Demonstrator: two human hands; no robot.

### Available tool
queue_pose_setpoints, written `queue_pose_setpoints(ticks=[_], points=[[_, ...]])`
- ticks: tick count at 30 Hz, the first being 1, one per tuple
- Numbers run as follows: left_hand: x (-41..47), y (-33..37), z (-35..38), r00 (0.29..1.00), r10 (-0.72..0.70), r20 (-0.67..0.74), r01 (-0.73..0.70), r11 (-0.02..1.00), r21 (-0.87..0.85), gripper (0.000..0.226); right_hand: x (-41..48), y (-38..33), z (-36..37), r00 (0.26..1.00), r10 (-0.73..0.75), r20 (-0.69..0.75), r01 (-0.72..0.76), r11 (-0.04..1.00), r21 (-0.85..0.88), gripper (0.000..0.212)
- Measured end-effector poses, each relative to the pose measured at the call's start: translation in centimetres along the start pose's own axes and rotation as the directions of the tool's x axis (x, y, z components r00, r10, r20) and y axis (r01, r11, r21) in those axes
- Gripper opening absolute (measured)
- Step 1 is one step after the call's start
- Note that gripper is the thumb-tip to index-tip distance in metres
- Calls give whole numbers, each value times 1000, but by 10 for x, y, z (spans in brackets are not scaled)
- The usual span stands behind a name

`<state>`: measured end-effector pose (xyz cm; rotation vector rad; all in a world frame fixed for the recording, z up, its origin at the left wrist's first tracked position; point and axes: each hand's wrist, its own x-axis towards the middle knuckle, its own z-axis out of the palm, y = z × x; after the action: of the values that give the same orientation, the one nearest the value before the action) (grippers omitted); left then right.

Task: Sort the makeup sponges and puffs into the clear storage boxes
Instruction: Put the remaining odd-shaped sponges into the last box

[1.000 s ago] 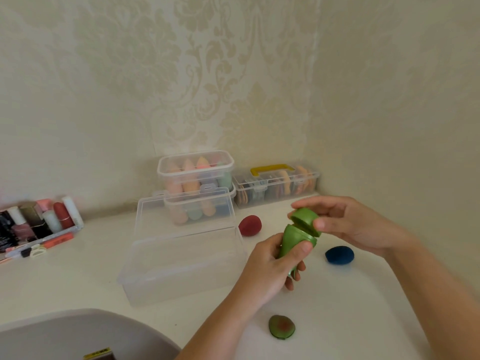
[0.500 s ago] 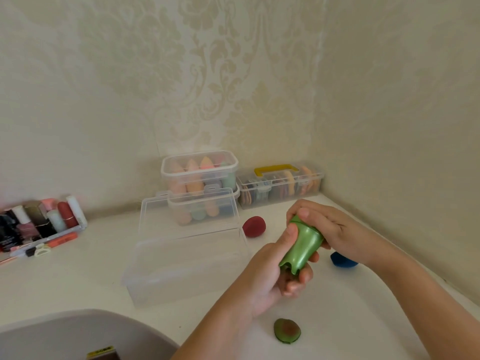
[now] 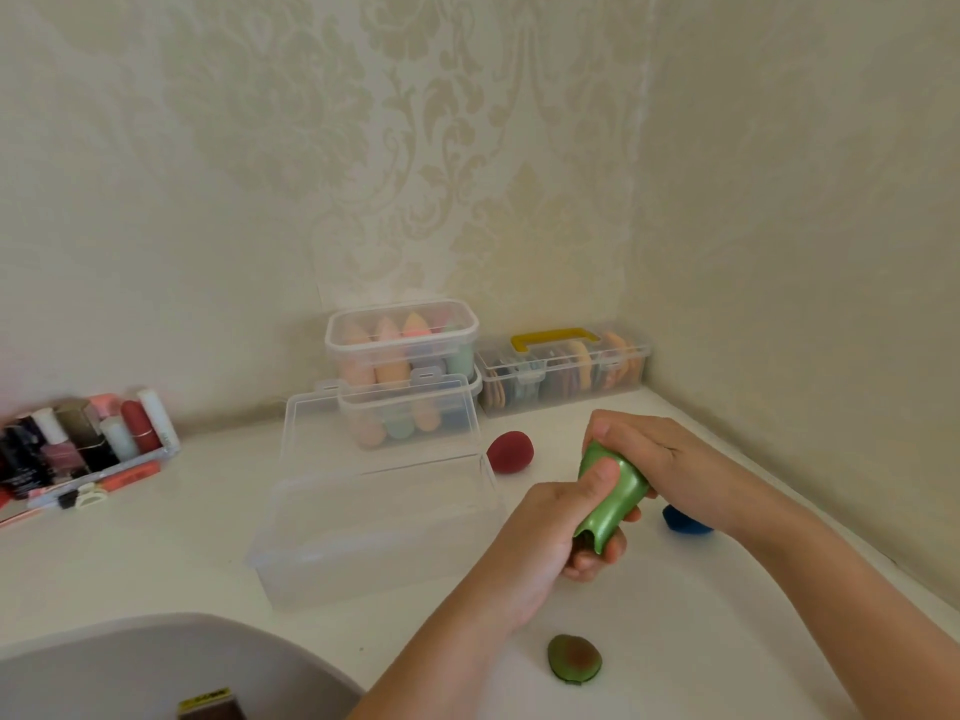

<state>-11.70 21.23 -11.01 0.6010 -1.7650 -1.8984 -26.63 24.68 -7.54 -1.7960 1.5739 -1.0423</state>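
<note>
At the back corner of the white counter (image 3: pixel 182 537) two clear boxes are stacked. The upper box (image 3: pixel 402 335), with its lid closed, holds orange and pink drop-shaped sponges standing upright. The lower box (image 3: pixel 415 413) holds orange and mint ones. Just beside them on the right, a flat box with a yellow handle (image 3: pixel 563 374) holds round puffs standing on edge. In front of the stack a larger clear box (image 3: pixel 374 543) stands open, its lid raised behind it. A red sponge (image 3: pixel 511 452), a blue sponge (image 3: pixel 685 522) and a flat green puff (image 3: pixel 574 659) lie loose on the counter.

The left hand (image 3: pixel 540 543) grips a shiny green case (image 3: pixel 615 504) above the counter, with the thumb pressed on its side. The right hand (image 3: pixel 654 454) curls its fingers over the upper end of the case.

One second ago the right hand pinched a green top piece, tilted off the case. Now that end is hidden under the hand, and the right wrist partly covers the blue sponge.
</note>
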Motion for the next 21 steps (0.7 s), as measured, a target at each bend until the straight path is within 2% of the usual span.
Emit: queue_pose_setpoints(ticks=[4, 7, 8, 9, 11, 12, 14, 15, 17, 19, 21], points=[[-3, 15, 5, 996, 63, -60, -55, 989, 135, 62, 2, -4, 2, 990, 19, -141, 10, 978, 208, 65], [-6, 44, -4, 984, 122, -128, -90, 968, 235, 55, 4, 0, -5, 963, 79, -259, -28, 980, 197, 52], [-8, 55, -11, 977, 143, -160, -96, 957, 274, 47, 6, 8, -7, 955, 112, -274, -86, 991, 106, 43], [-11, 64, -21, 970, 162, -181, -96, 940, 329, 40, 7, 16, -10, 951, 144, -273, -169, 983, -68, 35], [-20, 78, -45, 967, 182, -180, -65, 855, 515, 45, 8, 31, -13, 945, 245, -219, -318, 847, -426, 23], [-25, 83, -58, 970, 179, -163, -33, 766, 643, 53, 7, 35, -13, 934, 312, -178, -358, 780, -514, 24], [-36, 86, -86, 980, 129, -152, 56, 554, 831, 56, 6, 38, -13, 897, 431, -103, -407, 711, -573, 34], [-40, 86, -99, 980, 100, -170, 100, 493, 864, 49, 4, 35, -13, 882, 462, -90, -421, 689, -591, 41], [-51, 85, -121, 967, 51, -249, 202, 437, 876, 41, 3, 31, -15, 867, 488, -103, -441, 654, -614, 50], [-61, 82, -138, 950, -18, -313, 297, 371, 880, 47, -1, 30, -17, 855, 507, -105, -451, 629, -633, 51], [-67, 76, -148, 942, -111, -317, 336, 298, 893, 50, -4, 30, -17, 847, 528, -68, -428, 600, -675, 49]])
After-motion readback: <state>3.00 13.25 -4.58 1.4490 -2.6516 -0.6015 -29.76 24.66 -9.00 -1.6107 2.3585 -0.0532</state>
